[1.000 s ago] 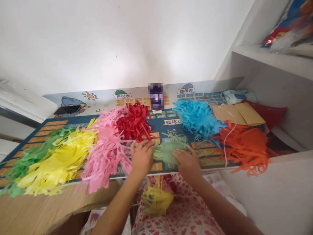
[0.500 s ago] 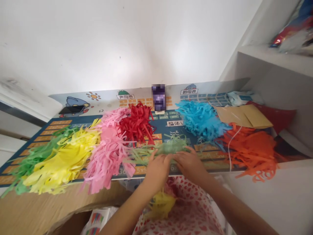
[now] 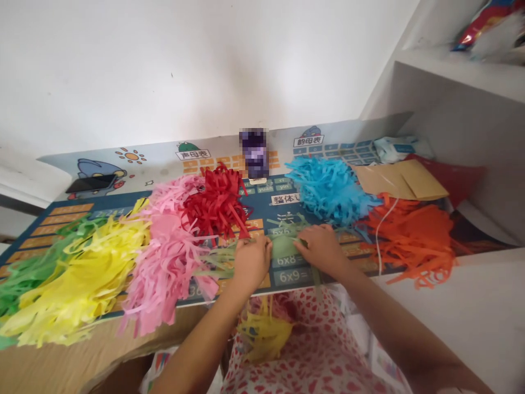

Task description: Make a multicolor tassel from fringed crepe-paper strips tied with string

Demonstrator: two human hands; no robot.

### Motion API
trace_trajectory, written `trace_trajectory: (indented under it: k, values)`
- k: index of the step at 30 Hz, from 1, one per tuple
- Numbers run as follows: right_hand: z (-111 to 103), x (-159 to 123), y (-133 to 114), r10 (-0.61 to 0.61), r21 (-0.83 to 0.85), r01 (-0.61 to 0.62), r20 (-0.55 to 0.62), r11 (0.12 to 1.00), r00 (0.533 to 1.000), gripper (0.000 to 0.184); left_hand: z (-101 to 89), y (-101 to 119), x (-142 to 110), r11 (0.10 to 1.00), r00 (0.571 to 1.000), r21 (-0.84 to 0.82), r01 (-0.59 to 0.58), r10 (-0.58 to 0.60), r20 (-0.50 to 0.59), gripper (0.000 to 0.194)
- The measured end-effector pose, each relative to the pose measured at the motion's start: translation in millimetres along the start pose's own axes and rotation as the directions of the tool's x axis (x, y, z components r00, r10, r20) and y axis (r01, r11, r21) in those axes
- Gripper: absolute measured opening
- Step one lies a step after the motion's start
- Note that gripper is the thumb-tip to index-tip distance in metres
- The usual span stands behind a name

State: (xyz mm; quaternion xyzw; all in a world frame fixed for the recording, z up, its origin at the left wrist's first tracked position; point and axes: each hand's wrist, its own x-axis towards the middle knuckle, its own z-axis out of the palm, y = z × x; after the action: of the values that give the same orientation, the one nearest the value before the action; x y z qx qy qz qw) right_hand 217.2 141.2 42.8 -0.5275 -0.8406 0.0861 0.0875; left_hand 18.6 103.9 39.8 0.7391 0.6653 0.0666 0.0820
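Observation:
A pale green bundle of fringed paper (image 3: pixel 282 247) lies on the printed desk mat at the front middle of the desk. My left hand (image 3: pixel 252 260) is closed around its left side, with loose strips sticking out to the left. My right hand (image 3: pixel 326 250) grips the right side, its fingers curled over the strips. Between the hands the smooth middle of the bundle shows. A red fringed bundle (image 3: pixel 217 200) and a pink fringed bundle (image 3: pixel 172 257) lie just left of my left hand. Beyond my right hand is a blue fringed bundle (image 3: pixel 330 189).
Yellow (image 3: pixel 86 273) and green fringed bundles (image 3: pixel 49 251) fill the left side. An orange bundle (image 3: pixel 414 235) lies right, by a brown paper envelope (image 3: pixel 402 179) and a white cord (image 3: pixel 382 230). A phone (image 3: pixel 254 154) stands at the back; another dark phone (image 3: pixel 91 185) lies left.
My hands first came together at the near edge of the pale green bundle, then moved apart to its two sides. The view has shifted slightly.

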Motion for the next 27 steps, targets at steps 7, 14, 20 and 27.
trace_trajectory:
  k: [7, 14, 20, 27]
  values:
    - [7, 5, 4, 0.031, -0.041, -0.030, 0.015, 0.999, 0.999, 0.026, -1.5, 2, 19, 0.994, 0.997, 0.110, 0.018, -0.026, 0.072, 0.027]
    - [13, 8, 7, 0.064, -0.003, -0.064, -0.008, 0.998, 0.998, 0.024, -2.1, 1, 27, 0.990, 0.990, 0.133, 0.047, -0.063, 0.122, 0.029]
    - [15, 10, 8, 0.089, 0.019, -0.088, -0.004, 0.996, 0.996, 0.024, -7.6, 4, 34, 0.983, 0.981, 0.175, 0.058, -0.088, 0.171, 0.031]
    - [17, 10, 9, 0.085, 0.014, -0.085, -0.023, 0.996, 0.996, 0.023, -7.1, 4, 36, 0.982, 0.980, 0.172, 0.074, -0.103, 0.169, 0.031]
